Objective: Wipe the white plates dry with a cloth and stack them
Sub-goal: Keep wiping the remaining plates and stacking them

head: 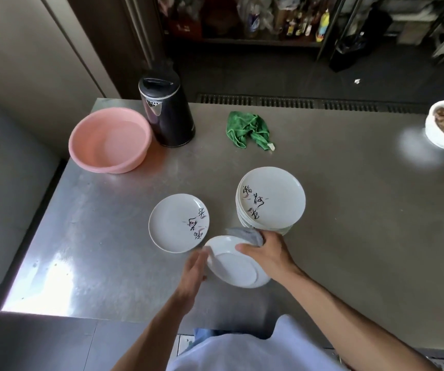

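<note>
Left hand [194,269], fingers straight, steadies upturned plate [231,266] at table's [81,250] front edge; right hand [266,253] clamps cloth [245,235], wiping (stacking next).

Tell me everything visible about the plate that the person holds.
The plate is white, round and glossy, ceramic by its look. Its underside, with a raised foot ring, faces the camera, so it is tilted above the steel table. The right hand grips its far rim together with a grey cloth; the left hand touches its left rim. No print shows on this side.
</note>
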The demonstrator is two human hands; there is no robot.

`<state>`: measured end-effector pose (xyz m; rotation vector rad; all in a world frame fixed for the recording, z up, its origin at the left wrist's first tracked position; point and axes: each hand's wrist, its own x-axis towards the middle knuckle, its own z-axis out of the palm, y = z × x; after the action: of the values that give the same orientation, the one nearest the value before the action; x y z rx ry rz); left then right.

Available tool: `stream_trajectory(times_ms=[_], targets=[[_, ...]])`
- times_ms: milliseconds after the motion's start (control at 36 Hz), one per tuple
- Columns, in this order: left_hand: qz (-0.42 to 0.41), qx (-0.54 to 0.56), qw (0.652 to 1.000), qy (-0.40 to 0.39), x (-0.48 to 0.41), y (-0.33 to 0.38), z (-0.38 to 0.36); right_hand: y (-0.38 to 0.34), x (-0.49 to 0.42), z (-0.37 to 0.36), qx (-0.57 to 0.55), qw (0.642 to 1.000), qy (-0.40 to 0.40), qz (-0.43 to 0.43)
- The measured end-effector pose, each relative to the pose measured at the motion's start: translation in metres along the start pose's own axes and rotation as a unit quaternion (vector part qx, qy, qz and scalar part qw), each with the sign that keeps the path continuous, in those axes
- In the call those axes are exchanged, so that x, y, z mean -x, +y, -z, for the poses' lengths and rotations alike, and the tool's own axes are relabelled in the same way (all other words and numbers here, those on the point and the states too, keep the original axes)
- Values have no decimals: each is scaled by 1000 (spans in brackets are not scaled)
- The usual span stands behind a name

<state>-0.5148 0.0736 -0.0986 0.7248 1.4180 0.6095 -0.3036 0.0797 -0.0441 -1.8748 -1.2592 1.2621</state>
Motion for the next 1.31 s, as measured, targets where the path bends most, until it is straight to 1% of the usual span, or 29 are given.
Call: stream_trajectory(times_ms=[56,111,222,306,417,500,583,667,750,778,806,861,889,944,1056,1111,1167,1222,1306], targets=[[-9,2,1000,-17,1,-5,4,4,-4,1,-46,998,33,-33],[3,21,999,-37,2,-10,8,11,-7,0,-61,996,40,-55],[16,31,998,-62,9,-19,15,24,-8,-3,-50,995,44,-72],[23,29,996,-79,13,-27,19,35,-7,-2,-21,993,76,-85],[44,40,995,-75,19,-30,18,42,-4,-1,0,994,90,-65],[56,47,996,-52,19,-30,15,43,1,-4,19,994,88,-61],[79,51,995,-22,17,-29,11,41,7,-11,29,994,65,-78],[102,56,993,-9,14,-27,4,40,12,-20,69,993,38,-87],[110,55,992,-3,11,-26,-2,38,18,-31,79,994,-26,-72],[111,57,992,-3,9,-26,-4,38,20,-35,96,993,-55,-45],[113,60,992,-1,8,-25,-7,38,21,-39,129,988,-82,1],[119,66,991,5,5,-24,-12,42,23,-47,239,959,-114,106],[121,69,990,11,3,-23,-13,44,24,-49,277,943,-133,126],[126,82,988,25,-1,-21,-15,52,29,-51,320,920,-174,141],[130,96,986,46,-8,-18,-11,73,42,-36,335,884,-231,229],[132,89,986,41,-7,-18,-10,81,47,-25,331,882,-243,230],[133,82,987,34,-5,-19,-10,90,47,-17,355,883,-222,211],[130,78,988,27,-3,-21,-11,95,44,-17,387,885,-194,173],[124,77,989,21,0,-20,-15,84,34,-29,384,899,-180,110]])
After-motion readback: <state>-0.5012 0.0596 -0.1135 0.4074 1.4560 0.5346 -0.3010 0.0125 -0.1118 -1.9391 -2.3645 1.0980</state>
